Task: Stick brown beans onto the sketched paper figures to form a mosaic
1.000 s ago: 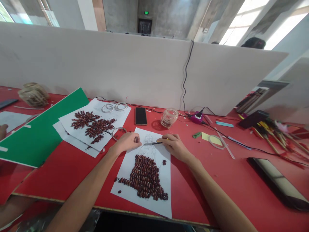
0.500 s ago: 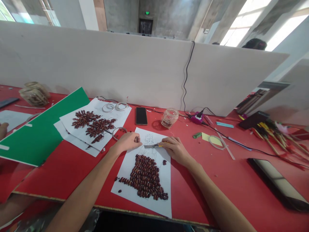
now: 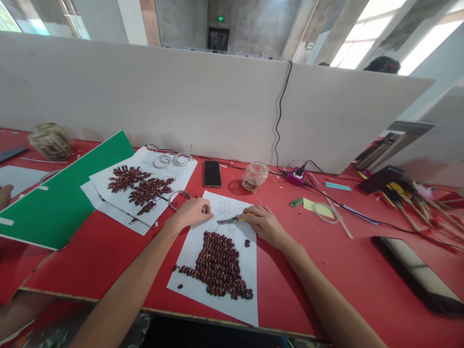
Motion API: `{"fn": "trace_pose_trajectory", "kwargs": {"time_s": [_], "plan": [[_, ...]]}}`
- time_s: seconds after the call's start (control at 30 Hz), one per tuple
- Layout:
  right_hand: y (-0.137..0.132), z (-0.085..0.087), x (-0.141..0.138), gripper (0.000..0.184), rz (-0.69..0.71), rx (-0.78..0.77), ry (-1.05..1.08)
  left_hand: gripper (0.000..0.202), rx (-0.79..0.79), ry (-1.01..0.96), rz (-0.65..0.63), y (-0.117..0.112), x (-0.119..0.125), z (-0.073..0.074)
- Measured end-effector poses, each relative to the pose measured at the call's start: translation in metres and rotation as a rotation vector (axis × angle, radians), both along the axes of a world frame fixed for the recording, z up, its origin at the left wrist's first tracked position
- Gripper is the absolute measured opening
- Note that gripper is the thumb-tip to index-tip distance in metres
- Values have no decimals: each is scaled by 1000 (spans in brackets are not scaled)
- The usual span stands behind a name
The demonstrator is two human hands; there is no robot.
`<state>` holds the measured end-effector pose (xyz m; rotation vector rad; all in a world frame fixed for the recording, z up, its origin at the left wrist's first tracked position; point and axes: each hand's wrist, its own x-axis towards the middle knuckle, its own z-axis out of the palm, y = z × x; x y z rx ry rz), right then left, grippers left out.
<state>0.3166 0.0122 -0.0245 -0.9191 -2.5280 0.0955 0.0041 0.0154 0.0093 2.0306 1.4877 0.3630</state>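
Note:
On the red table lies a sheet of white paper [image 3: 188,280] with a pencil drawing on its upper part. Rows of glossy dark-brown beans [image 3: 219,263] cover the lower part, and a few lie loose near the sides. My right hand [image 3: 264,223] grips a utility knife [image 3: 228,220] with a yellow handle, its blade lying low over the drawing and pointing left. At the sheet's upper left edge rests my left hand [image 3: 195,211], fingers curled together; whatever they may hold is hidden.
Behind the sheet are a phone [image 3: 212,174] and a glass jar [image 3: 255,177]. To the left lie bean-covered papers [image 3: 170,181] and a green board [image 3: 76,198], with another person's hand [image 3: 5,195] beyond. A purple socket [image 3: 296,177], cables and a dark device [image 3: 416,273] sit right.
The knife has tilted slightly, its blade tip now a little lower on the drawing, nearer the beans. My left hand and the sheet look the same.

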Motion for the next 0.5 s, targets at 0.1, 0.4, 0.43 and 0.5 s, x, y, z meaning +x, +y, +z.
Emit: {"fn": "trace_pose_trajectory", "kwargs": {"time_s": [0.1,0.4,0.43,0.5], "plan": [[-3,3,-2,35,-15,-6,-12,12,21,6,-10,-1,0,0],[-6,18,3,26,-266,-85,176,35,401,166,-162,-24,2,-27],[-6,20,5,26,-309,-108,201,41,450,197,-199,-25,1,-33],[-6,23,6,28,-348,-194,250,48,486,236,-260,-22,-1,-43]]}}
